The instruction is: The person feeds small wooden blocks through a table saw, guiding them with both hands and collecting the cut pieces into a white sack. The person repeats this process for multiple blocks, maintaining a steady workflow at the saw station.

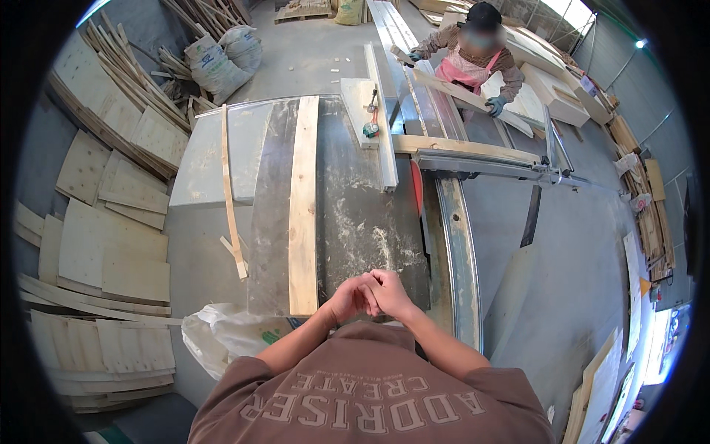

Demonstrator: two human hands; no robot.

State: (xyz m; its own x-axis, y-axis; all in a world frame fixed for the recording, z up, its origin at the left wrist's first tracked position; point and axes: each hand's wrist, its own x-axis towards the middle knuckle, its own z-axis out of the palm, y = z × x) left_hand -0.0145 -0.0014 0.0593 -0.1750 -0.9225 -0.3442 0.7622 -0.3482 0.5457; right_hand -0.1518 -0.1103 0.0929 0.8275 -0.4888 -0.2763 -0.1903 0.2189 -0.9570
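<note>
Left hand point(349, 297) and right hand point(388, 292) pressed together at lower centre, fingers curled into each other, clamped on nothing that shows. Both over the near edge of the saw table point(355, 222), touching no wood.

Just left of the hands: near end of the plank point(303, 214), flat on the table, running straight up the frame. Nearest piece, so best taken from that end, one hand to each side, flat and square, with fingers well left of the red blade guard point(417, 189) at centre right. Worth brushing off the sawdust beside it first, to judge by the pale smears on the steel.

Further left: thin strip point(231, 192) lying along the table's edge, apart from the plank. Lower left: white bag point(222, 333) on the floor. Far left: plywood offcuts point(111, 244) in loose stacks.

Higher up: fence point(384, 126) with a green-handled tool point(370, 127) against it. Upper right: another person point(473, 52) in gloves, handling a board point(451, 89) at the far end; best to watch that end before sliding anything forward. Upper left: filled sacks point(218, 63).
</note>
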